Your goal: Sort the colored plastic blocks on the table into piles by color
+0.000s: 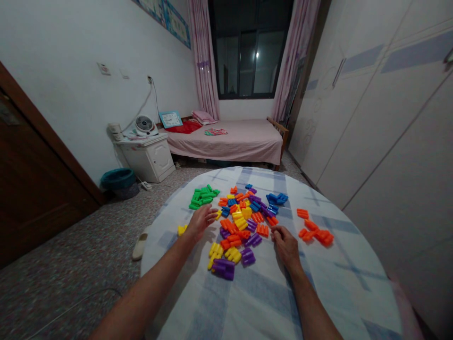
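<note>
A mixed heap of plastic building blocks (242, 223) in yellow, orange, purple and blue lies on the round table between my hands. My left hand (202, 221) is at the heap's left side, fingers stretched out and apart. At its fingertips is a yellow block (218, 215); whether they touch it is hard to tell. My right hand (286, 245) rests on the cloth at the heap's right edge with its fingers curled in. Close to it lie an orange block (262, 230) and a purple block (247, 257). Anything inside those curled fingers is hidden.
Green blocks (203, 196) form a group at the far left, blue blocks (277, 199) at the back right, and orange blocks (316, 233) at the right. A few yellow blocks (181, 230) lie beside my left forearm. A checked tablecloth (262, 302) covers the table.
</note>
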Tool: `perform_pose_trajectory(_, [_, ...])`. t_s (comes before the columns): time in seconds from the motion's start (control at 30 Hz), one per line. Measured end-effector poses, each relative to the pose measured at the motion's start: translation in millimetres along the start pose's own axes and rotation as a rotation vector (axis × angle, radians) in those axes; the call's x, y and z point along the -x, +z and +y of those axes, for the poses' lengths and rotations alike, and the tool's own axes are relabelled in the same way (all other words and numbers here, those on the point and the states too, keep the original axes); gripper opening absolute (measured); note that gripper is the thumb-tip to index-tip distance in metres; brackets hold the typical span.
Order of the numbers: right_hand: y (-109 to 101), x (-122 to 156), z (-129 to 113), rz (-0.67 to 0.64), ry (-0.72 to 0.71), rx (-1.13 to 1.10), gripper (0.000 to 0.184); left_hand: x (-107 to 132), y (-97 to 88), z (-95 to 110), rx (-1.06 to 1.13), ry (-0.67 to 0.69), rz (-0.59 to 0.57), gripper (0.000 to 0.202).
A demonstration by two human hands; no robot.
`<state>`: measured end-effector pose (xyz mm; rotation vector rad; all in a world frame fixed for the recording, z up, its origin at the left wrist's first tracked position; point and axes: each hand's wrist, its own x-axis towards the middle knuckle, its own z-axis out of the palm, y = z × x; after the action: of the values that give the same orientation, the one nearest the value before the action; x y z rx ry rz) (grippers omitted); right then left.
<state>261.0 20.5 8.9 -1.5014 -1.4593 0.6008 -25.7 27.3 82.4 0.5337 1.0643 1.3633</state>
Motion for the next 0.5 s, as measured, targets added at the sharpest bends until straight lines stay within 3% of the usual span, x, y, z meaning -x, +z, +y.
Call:
perform_pose_trajectory(0.07, [-0.4, -0.1, -0.6, -0.005, -0.005, 0.01, 0.03, 23.9, -5.6, -24.7, -0.463, 0.256, 0.053, 0.031])
perform_pose_trajectory(0.17, [-1.3, 0.2, -3.1, -0.003, -0.004, 0.026, 0.029, 63.9, -18.3, -62.6, -1.001, 0.523, -0.026, 0.045])
perform_pose_trajectory(0.3, [-1.9, 0.9, -5.3, 0.001, 0.003, 0.026, 0.029, 85.5, -31.1, -91.2, -1.365, 0.501, -0.076, 0.061])
perform_pose_trajectory(0.4, [-2.0, 1.2, -4.9, 0.003, 0.001, 0.02, 0.03, 72.8, -26.9, -98.1, -1.443, 0.482, -0.018, 0.065])
perform_pose_trajectory(0.5, [-2.0, 1.6, -4.4, 0.007, -0.013, 0.016, 0.029, 53.4, -11.3, -103.4, -1.435, 0.519, 0.002, 0.064])
